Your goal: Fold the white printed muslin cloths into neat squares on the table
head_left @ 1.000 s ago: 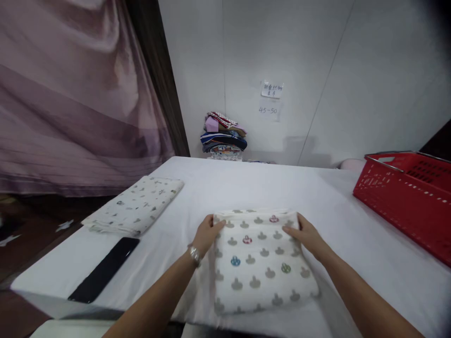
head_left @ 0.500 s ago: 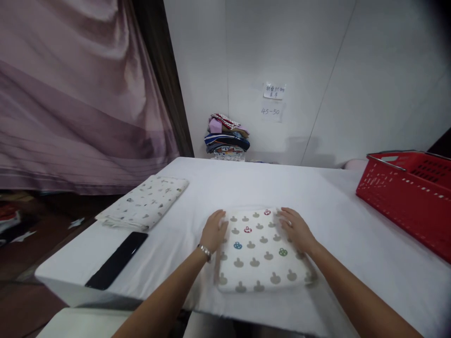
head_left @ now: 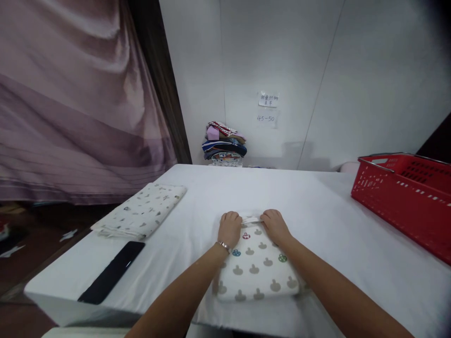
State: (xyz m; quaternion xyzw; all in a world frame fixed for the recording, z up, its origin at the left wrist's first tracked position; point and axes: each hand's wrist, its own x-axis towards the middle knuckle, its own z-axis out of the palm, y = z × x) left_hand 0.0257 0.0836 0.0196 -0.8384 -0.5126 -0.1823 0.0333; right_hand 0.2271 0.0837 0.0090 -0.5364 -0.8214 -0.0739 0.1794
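A folded white cloth (head_left: 253, 270) printed with grey, red, blue and green mushrooms lies near the table's front edge. My left hand (head_left: 230, 229), a metal band on its wrist, is closed on the cloth's far edge at the left. On the same edge, a short way to the right, my right hand (head_left: 275, 227) also grips the fabric with curled fingers. Between the two hands the edge is raised and gathered into a narrow fold. My fingertips are partly hidden from this angle.
On the white table (head_left: 317, 225), a second folded cloth (head_left: 144, 211) with small prints lies left, behind a black phone (head_left: 112, 272). A red basket (head_left: 405, 202) stands at the right. Stacked fabrics (head_left: 225, 143) sit beyond the far edge, under paper signs (head_left: 268, 108) on the wall.
Both hands have moved inward from the cloth's sides to its far edge and closed on it. That edge is now lifted and bunched. The view has shifted slightly.
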